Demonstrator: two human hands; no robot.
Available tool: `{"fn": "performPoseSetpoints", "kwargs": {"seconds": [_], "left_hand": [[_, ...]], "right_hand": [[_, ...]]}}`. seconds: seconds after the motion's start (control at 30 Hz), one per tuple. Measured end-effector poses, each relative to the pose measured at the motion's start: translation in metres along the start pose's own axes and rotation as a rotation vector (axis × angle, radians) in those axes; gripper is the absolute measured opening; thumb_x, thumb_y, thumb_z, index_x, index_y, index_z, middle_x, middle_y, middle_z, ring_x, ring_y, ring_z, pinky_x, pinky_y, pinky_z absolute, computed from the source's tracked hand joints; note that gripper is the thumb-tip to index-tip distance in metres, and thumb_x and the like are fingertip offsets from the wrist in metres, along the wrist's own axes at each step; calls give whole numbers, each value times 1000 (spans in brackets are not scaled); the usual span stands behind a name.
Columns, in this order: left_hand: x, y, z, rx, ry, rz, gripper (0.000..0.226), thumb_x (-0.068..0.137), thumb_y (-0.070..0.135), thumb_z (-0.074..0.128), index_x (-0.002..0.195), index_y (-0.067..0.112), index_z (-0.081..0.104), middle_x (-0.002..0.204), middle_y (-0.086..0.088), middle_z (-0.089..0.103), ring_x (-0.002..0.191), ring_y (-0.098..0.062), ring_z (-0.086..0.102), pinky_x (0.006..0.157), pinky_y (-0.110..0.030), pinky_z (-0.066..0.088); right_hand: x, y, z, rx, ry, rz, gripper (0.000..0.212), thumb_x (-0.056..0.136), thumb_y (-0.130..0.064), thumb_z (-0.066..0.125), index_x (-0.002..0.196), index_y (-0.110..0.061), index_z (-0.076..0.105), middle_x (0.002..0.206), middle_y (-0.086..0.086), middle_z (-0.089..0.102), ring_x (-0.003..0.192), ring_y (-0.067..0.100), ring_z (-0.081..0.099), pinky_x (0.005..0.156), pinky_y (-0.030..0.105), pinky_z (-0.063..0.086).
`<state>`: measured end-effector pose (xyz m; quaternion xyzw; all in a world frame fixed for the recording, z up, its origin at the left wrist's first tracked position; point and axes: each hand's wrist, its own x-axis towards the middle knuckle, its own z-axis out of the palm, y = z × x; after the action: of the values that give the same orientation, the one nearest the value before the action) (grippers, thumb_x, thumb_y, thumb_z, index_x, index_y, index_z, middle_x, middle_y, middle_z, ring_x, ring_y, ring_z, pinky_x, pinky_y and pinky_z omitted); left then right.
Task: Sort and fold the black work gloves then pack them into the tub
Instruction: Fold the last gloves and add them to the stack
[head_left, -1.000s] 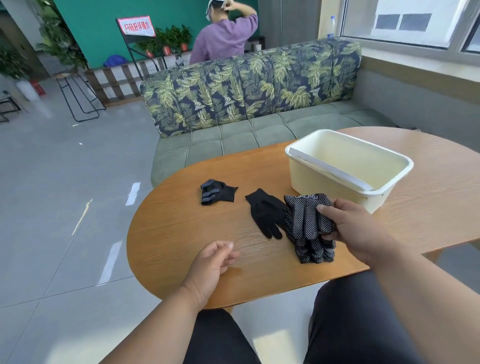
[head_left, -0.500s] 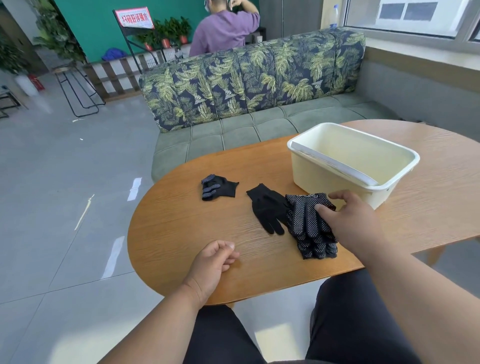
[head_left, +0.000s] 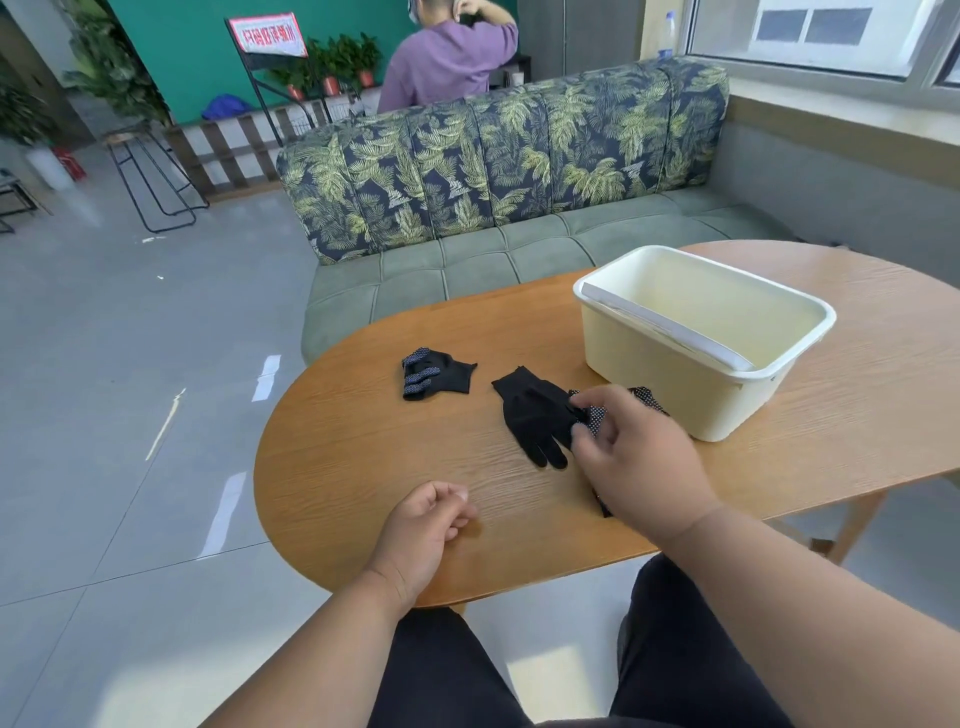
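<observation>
A cream plastic tub (head_left: 654, 358) stands on the oval wooden table (head_left: 363, 457), with nothing in it. A folded black dotted glove (head_left: 435, 372) lies left of the middle. A flat plain black glove (head_left: 535, 413) lies palm down in front of the tub. My right hand (head_left: 639, 457) covers the stack of dotted black gloves (head_left: 649, 397) beside it, thumb and fingers pinching the stack's left edge. My left hand (head_left: 423, 527) rests loosely curled on the table near the front edge, holding nothing.
A green sofa (head_left: 493, 171) with leaf-print back stands behind the table. A person in a purple shirt (head_left: 447, 57) sits beyond it, facing away. A black metal stool (head_left: 150, 176) and sign stand (head_left: 267, 36) are on the grey floor at the left.
My right hand slid left over the dotted glove stack, from its right side to its left edge, now hiding most of it. My left hand stayed put.
</observation>
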<state>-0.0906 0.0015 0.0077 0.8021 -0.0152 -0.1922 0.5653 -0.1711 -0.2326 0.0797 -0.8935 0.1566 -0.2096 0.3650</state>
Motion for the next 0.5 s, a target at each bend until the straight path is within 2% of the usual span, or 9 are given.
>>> {"fn": "performPoseSetpoints", "kwargs": {"seconds": [0.1, 0.17, 0.27, 0.37, 0.43, 0.5], "left_hand": [[2, 0, 1, 3, 2, -4, 17, 104, 26, 57, 108, 21, 72, 97, 4, 80, 103, -16, 69, 89, -25, 52], [3, 1, 1, 3, -2, -7, 16, 104, 23, 57, 108, 21, 72, 98, 3, 80, 102, -15, 69, 87, -24, 51], [5, 2, 1, 46, -4, 3, 19, 106, 25, 55, 107, 24, 73, 100, 5, 79, 103, -15, 69, 86, -25, 52], [12, 1, -1, 115, -10, 20, 24, 109, 29, 50, 112, 33, 74, 106, 11, 77, 103, -12, 69, 84, -24, 54], [21, 2, -4, 181, -4, 61, 28, 110, 33, 47, 122, 38, 71, 114, 17, 74, 106, -6, 67, 92, -26, 55], [34, 5, -7, 281, 22, 117, 33, 110, 37, 44, 133, 38, 67, 127, 20, 67, 117, -2, 60, 106, -28, 46]], "right_hand": [[-12, -11, 30, 48, -155, -68, 20, 93, -27, 62, 111, -35, 64, 60, -7, 55, 61, 8, 56, 64, 36, 52], [-17, -14, 51, 85, -268, -40, 21, 93, -25, 59, 112, -34, 63, 62, -3, 57, 62, 9, 56, 67, 36, 53], [-20, -9, 75, 193, -404, 157, 24, 95, -20, 55, 112, -35, 61, 70, 5, 67, 63, 11, 61, 69, 35, 55], [-22, -2, 88, 429, -485, 435, 29, 98, -13, 48, 116, -31, 60, 73, 7, 65, 59, 18, 59, 57, 31, 52], [-21, 1, 91, 515, -496, 527, 32, 99, -11, 45, 121, -30, 59, 76, 10, 63, 59, 20, 56, 53, 32, 50], [-19, 3, 92, 541, -490, 560, 35, 100, -10, 44, 126, -29, 57, 79, 12, 63, 60, 22, 56, 52, 31, 50]]}}
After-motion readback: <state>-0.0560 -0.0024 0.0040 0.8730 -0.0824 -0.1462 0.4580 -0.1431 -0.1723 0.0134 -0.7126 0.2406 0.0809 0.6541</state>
